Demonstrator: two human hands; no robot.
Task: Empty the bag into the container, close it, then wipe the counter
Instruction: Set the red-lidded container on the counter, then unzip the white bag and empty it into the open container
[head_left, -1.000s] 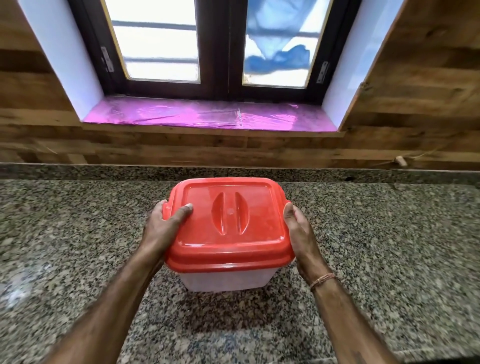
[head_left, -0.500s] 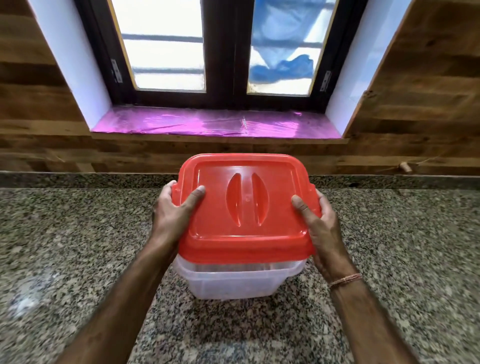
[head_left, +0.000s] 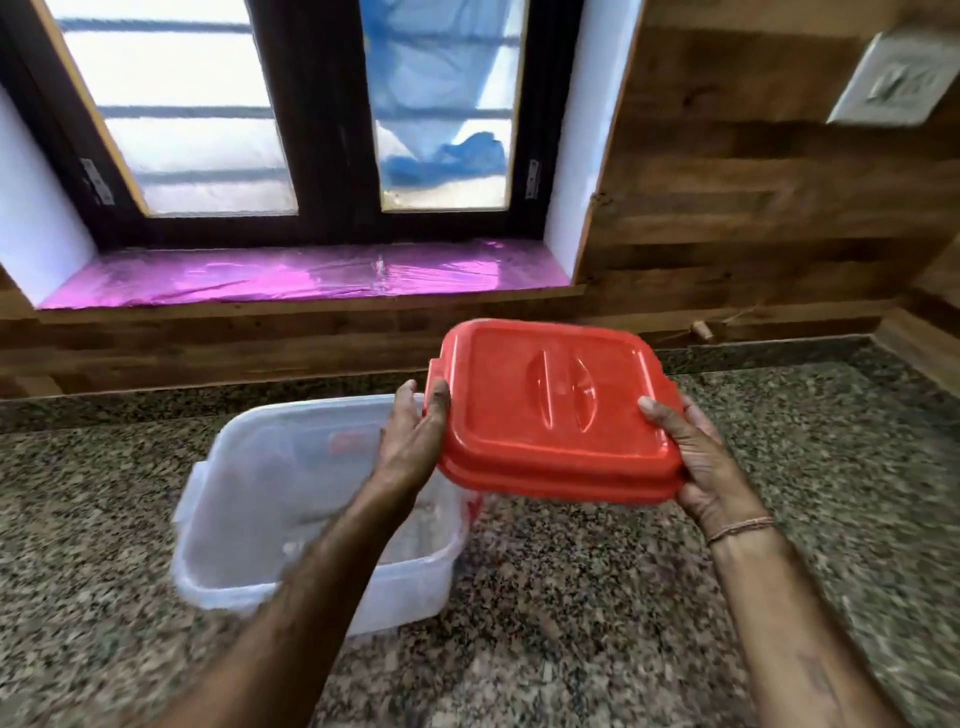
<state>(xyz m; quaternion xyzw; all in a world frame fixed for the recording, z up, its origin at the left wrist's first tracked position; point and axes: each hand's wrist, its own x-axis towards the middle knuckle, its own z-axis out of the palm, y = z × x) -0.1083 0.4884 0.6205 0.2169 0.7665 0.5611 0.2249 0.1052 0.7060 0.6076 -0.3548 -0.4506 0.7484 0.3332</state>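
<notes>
I hold a red plastic lid (head_left: 553, 410) in the air, level, to the right of the container. My left hand (head_left: 415, 441) grips its left edge and my right hand (head_left: 691, 457) grips its right edge. The clear plastic container (head_left: 249, 499) stands uncovered on the speckled granite counter (head_left: 597, 597), below and left of the lid. My left forearm crosses over its right half. Its inside looks bare, though blurred. No bag or cloth is in view.
A wood-panelled wall runs behind the counter. A window with a pink foil-covered sill (head_left: 291, 275) sits above it. A white switch plate (head_left: 893, 83) is on the wall at the upper right. The counter turns a corner at the far right.
The lid was on the container a second ago. Both hands lifted it off and carried it up and to the right, leaving the container uncovered.
</notes>
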